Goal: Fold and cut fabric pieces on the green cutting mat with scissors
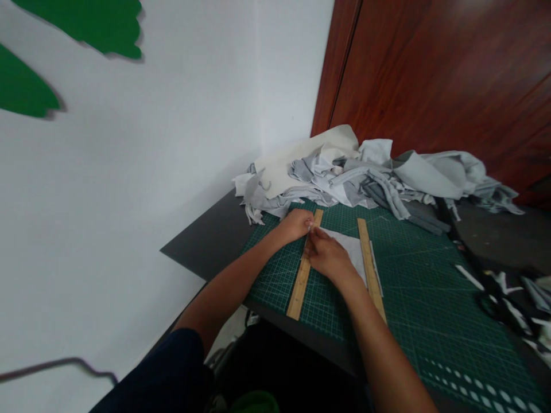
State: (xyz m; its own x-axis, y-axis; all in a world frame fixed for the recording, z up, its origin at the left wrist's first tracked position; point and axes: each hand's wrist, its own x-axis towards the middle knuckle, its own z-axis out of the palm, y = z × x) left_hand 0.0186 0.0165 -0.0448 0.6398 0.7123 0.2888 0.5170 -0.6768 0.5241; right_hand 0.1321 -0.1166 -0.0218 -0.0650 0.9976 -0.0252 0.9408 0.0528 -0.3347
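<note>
A light grey piece of fabric lies flat on the green cutting mat. At its far left corner, my left hand is closed in a pinch, with a bit of pale cloth showing at the fingertips. My right hand pinches the same edge just beside it, fingertips meeting those of the left. Under the hands runs a wooden ruler, partly covered by the right fingers. A second wooden ruler rests across the fabric's right side.
Grey and white fabric scraps are heaped along the mat's far side, against a white wall and a reddish wooden door. Black-handled scissors and more scraps lie at the right. A dark grey board extends left of the mat.
</note>
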